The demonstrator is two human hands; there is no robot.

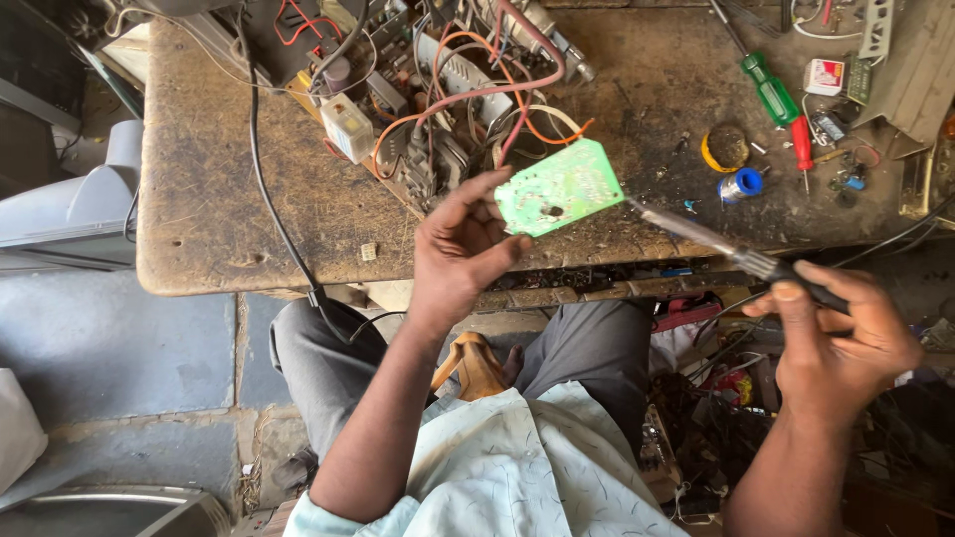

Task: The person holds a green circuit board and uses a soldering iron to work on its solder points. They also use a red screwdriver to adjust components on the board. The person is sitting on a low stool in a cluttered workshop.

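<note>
The left hand (460,249) pinches a thin, flat green circuit board (559,186) by its edge, fingers closed on it, above the worn wooden bench (209,209). It looks light, stiff and easy to crack. The right hand (841,338) is wrapped around a black-handled soldering iron (741,259), its tip touching the board.

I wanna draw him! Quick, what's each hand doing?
Left hand: closed, holding the green board.
Right hand: closed, holding the soldering iron.
</note>
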